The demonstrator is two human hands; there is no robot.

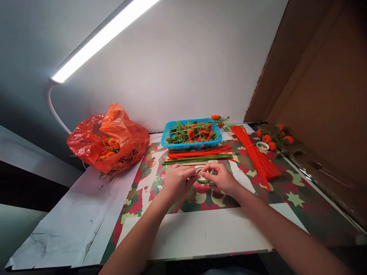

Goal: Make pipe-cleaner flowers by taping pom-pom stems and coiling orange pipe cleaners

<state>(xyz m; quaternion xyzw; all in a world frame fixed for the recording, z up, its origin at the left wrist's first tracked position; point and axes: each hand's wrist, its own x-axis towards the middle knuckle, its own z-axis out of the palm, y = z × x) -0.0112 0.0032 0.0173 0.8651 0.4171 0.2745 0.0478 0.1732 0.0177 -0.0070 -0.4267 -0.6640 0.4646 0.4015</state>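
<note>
My left hand (181, 179) and my right hand (219, 177) meet over the middle of the patterned table cover (206, 198), fingertips nearly touching. Both have their fingers pinched together; whatever lies between them is too small to make out. Just beneath the fingertips lies a roll of green tape (203, 179), partly hidden by the hands. Behind the hands are a bundle of green stems (197, 160) and a bundle of red stems (197, 154). Beyond these sits a blue basket (190, 146) with orange flowers and green pieces.
An orange plastic bag (132, 133) holding flowers stands at the left. On the right lie red sticks (256, 156), a white tape roll (263, 146) and orange flowers (272, 146). A lamp (106, 38) hangs above; a cardboard wall (321, 95) rises right. A white board (209, 233) lies in front.
</note>
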